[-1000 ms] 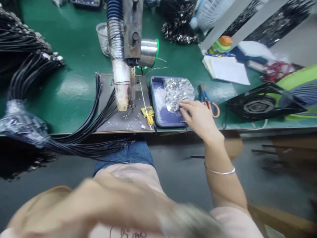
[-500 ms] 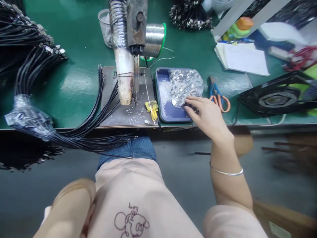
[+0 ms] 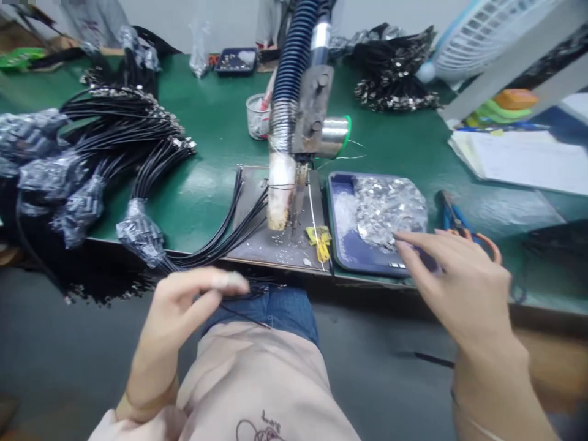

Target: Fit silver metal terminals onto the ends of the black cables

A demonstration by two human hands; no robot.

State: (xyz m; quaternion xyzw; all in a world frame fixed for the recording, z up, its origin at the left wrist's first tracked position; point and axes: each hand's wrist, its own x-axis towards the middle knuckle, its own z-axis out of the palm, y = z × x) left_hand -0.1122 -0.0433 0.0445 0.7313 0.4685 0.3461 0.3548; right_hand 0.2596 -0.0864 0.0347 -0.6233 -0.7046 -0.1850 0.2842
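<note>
Right hand [image 3: 459,285] reaches over the blue tray [image 3: 342,245], fingers [image 3: 408,248] narrowly spread, tips at the near edge of the metal-shell heap [image 3: 390,211], holding nothing visible. Left hand [image 3: 184,306] pinches thin black cables [image 3: 220,236] below the bench edge. Best to lift a single shell from the heap's loose edge, keeping the cable end pinched steady.

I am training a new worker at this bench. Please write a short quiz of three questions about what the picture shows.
1. True or false: the right hand reaches over the blue plastic tray of shiny metal pieces.
2. What does the left hand touch: A) thin black cables, B) orange-handled pliers, C) silver solder spool?
3. What colour is the table mat?

Key: 1 true; 2 A; 3 green.
</note>
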